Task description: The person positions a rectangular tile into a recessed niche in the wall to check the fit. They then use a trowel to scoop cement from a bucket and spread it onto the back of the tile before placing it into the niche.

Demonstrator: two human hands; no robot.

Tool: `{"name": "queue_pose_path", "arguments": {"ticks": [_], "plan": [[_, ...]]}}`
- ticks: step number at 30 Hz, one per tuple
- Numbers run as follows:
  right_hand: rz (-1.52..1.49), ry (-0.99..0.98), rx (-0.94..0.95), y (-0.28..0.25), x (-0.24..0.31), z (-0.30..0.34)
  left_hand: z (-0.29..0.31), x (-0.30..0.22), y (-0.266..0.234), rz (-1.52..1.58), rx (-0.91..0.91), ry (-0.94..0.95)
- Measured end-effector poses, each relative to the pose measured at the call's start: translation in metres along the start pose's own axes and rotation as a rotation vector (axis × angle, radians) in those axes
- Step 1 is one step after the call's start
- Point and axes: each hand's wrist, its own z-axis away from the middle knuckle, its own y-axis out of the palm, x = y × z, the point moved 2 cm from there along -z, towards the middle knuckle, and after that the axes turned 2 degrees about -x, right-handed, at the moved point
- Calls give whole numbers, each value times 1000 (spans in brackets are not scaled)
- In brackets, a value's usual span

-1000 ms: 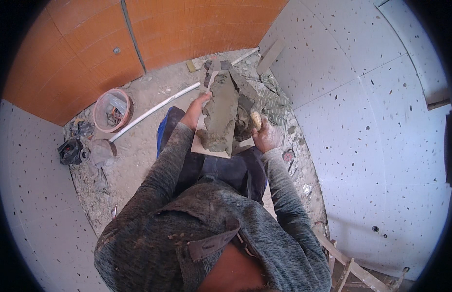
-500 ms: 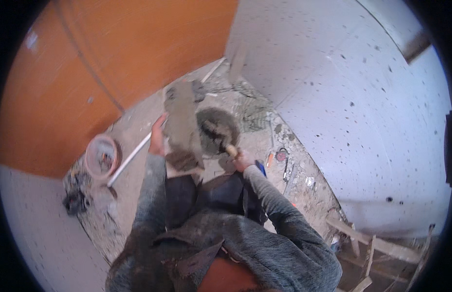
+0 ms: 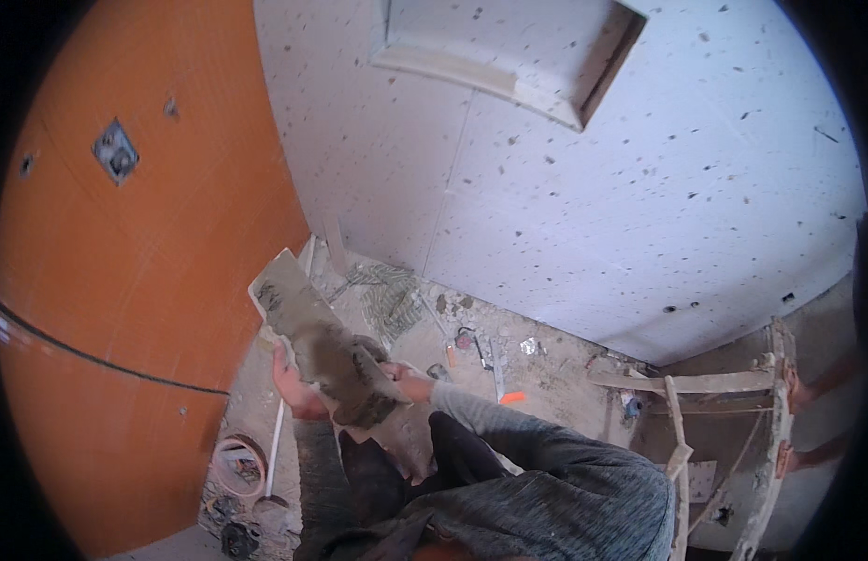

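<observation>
A long, narrow pale tile (image 3: 406, 438) lies tilted across the space above my knees, its upper face thickly spread with wet grey mortar (image 3: 326, 360). My left hand (image 3: 298, 385) grips the tile's left edge from below, with the fingers wrapped round it. On the opposite edge, my right hand (image 3: 411, 383) is closed beside the mortar on a trowel (image 3: 370, 348), whose blade is hard to tell from the mortar. The bucket of mortar is mostly hidden behind the tile and my right hand.
A pink bucket (image 3: 239, 466) stands by the orange wall (image 3: 125, 280), next to a white pole (image 3: 275, 453). Small tools and an orange-handled square (image 3: 499, 379) lie on the dusty floor. A wooden ladder-like frame (image 3: 770, 449) stands at right, with another person's bare limbs (image 3: 822, 383) behind.
The trowel has come out of the mortar bucket to the tile, with my right hand. The tile is now tilted up to the left. My view has swung right and up, showing a wall niche.
</observation>
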Motion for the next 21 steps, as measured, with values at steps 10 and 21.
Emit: {"name": "queue_pose_path", "arguments": {"ticks": [10, 21], "plan": [[-1170, -75, -87, -129, 300, 201, -126, 65, 266, -28, 104, -201], [-1202, -224, -457, -273, 319, 214, -254, 191, 325, -119, 220, -143]]}}
